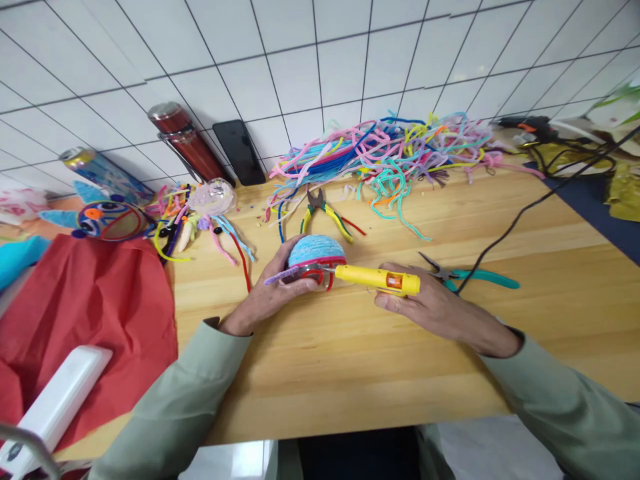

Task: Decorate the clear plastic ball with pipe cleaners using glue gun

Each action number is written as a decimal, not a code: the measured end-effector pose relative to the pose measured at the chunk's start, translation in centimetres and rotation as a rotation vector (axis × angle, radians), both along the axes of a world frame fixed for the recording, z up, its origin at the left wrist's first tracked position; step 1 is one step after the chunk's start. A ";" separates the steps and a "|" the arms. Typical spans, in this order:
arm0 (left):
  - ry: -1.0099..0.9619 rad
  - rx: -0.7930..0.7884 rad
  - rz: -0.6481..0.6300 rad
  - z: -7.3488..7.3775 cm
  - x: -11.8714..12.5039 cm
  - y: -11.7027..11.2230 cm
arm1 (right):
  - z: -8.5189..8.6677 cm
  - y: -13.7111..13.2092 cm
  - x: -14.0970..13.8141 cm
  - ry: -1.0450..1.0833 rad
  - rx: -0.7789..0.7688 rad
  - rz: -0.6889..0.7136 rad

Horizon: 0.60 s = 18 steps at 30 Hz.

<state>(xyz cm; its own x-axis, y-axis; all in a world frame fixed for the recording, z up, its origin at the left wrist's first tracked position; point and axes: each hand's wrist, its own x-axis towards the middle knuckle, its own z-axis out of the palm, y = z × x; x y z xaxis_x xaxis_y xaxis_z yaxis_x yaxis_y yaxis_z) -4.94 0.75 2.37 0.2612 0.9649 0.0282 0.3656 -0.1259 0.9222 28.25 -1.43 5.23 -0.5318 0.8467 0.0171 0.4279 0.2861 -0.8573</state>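
While the left hand (270,288) grips the blue-topped ball (317,251), its thumb lies low along the near face and its other fingers go round the far left side. Dome is up, directly right of those fingers; a red band (337,261) rings its lower edge. A purple strip (281,275) juts leftward past the thumb. Right hand (430,303): fingers closed around a yellow tool (375,278), its metal tip aimed left, at the ball just below the band (contact: cannot tell). Ball is well apart from the right fingers. Yellow-green pliers (316,199) lie on the worktop (300,380) just beyond the left fingers; teal-handled pliers (487,277) lie near the right fingers, to their right.
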 end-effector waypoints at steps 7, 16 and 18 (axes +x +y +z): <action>-0.025 -0.009 0.010 0.0 0.1 0.0 | 0.2 0.0 -0.1 -0.001 0.000 0.008; -0.024 -0.001 0.001 0.1 0.2 0.0 | 0.2 0.1 -0.1 0.013 -0.010 0.010; -0.027 -0.003 0.000 0.1 0.2 0.0 | 0.2 0.1 -0.1 0.017 -0.006 0.010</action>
